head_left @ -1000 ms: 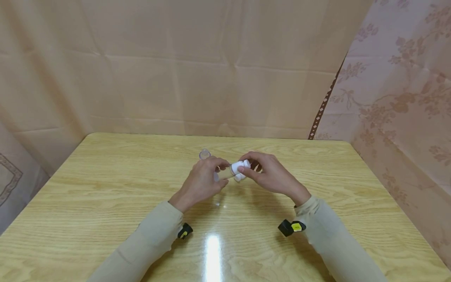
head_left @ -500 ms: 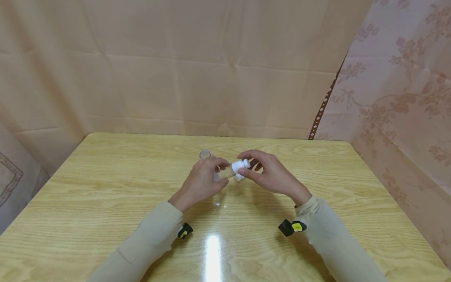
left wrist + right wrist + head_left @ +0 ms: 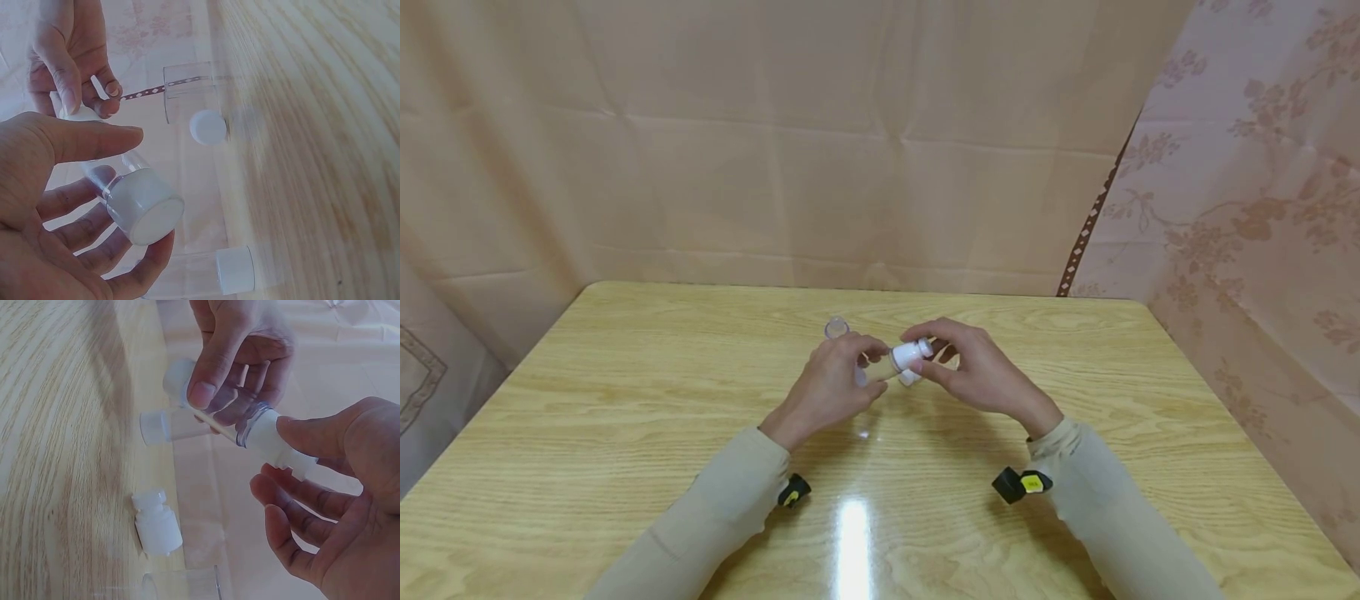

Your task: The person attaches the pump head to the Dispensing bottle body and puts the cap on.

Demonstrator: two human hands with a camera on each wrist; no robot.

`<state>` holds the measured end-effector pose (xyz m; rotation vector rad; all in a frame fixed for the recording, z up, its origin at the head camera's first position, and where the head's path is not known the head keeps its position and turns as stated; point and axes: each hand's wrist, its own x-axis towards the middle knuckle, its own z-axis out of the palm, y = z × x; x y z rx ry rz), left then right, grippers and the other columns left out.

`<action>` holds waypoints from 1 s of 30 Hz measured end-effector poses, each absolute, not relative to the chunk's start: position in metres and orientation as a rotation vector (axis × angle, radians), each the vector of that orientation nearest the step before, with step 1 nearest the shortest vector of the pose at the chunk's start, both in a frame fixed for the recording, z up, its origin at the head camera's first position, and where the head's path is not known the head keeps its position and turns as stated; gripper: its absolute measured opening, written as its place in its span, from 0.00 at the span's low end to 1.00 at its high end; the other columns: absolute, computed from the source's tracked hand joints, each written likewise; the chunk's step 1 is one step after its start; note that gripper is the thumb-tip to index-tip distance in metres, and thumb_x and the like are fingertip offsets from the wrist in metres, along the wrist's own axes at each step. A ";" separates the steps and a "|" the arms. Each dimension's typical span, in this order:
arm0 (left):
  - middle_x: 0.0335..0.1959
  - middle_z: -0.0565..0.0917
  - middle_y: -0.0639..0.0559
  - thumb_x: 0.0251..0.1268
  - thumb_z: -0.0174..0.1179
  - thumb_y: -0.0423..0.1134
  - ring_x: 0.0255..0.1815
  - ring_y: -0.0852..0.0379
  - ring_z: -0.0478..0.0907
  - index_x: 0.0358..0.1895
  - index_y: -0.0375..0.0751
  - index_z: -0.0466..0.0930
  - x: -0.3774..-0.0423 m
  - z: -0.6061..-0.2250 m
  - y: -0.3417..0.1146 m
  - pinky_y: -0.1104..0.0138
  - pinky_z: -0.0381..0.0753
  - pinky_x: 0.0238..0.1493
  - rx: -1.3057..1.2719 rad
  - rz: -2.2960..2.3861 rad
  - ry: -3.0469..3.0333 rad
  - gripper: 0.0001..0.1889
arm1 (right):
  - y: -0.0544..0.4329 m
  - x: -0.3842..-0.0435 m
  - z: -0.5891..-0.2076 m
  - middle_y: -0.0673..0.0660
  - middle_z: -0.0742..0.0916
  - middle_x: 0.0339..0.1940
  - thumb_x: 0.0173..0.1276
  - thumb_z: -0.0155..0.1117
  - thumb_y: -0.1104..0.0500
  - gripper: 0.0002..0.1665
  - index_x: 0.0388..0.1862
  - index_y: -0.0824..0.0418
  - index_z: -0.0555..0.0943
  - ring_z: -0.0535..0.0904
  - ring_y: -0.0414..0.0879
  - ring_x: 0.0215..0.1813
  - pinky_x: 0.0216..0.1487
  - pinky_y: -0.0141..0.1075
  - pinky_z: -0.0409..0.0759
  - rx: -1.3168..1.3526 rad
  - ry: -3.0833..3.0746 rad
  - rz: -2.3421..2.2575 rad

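Observation:
A clear cylindrical bottle (image 3: 147, 206) with a white base lies slantwise in my left hand (image 3: 833, 379), thumb on one side and fingers curled on the other. At its other end sits a white pump head (image 3: 265, 436) with a shiny collar line. My right hand (image 3: 973, 367) holds this pump head between thumb and fingertips, the thumb pressed on its side. The bottle is raised off the table, tilted up to the right in the head view. Part of its middle is hidden behind my left thumb and fingers.
A second clear bottle (image 3: 181, 424) with a white base stands upright behind my left hand. Beneath the held one, a loose white pump head (image 3: 157, 528) stands on the wooden table (image 3: 700, 350). A clear cap (image 3: 181, 584) stands beside it. Curtains (image 3: 850, 167) hang behind the table.
The fingers of my right hand have shifted slightly up and left around the pump head, which has turned a little. My left hand and its bottle have stayed in place.

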<state>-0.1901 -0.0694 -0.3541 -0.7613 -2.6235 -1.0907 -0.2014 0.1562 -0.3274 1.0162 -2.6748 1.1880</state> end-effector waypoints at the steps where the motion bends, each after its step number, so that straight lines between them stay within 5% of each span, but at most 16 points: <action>1: 0.42 0.87 0.44 0.51 0.77 0.30 0.42 0.44 0.83 0.48 0.35 0.85 -0.190 -0.354 -0.069 0.55 0.83 0.44 -0.761 -1.092 -2.624 0.19 | 0.156 -0.201 -0.327 0.51 0.87 0.46 0.69 0.69 0.66 0.18 0.58 0.60 0.82 0.81 0.46 0.44 0.47 0.44 0.81 1.014 -2.677 1.191; 30: 0.44 0.87 0.43 0.52 0.76 0.30 0.43 0.45 0.83 0.49 0.35 0.86 -0.188 -0.352 -0.069 0.55 0.83 0.44 -0.769 -1.065 -2.612 0.19 | 0.156 -0.201 -0.327 0.48 0.86 0.38 0.73 0.67 0.56 0.16 0.57 0.58 0.83 0.79 0.44 0.39 0.44 0.42 0.81 0.960 -2.727 1.197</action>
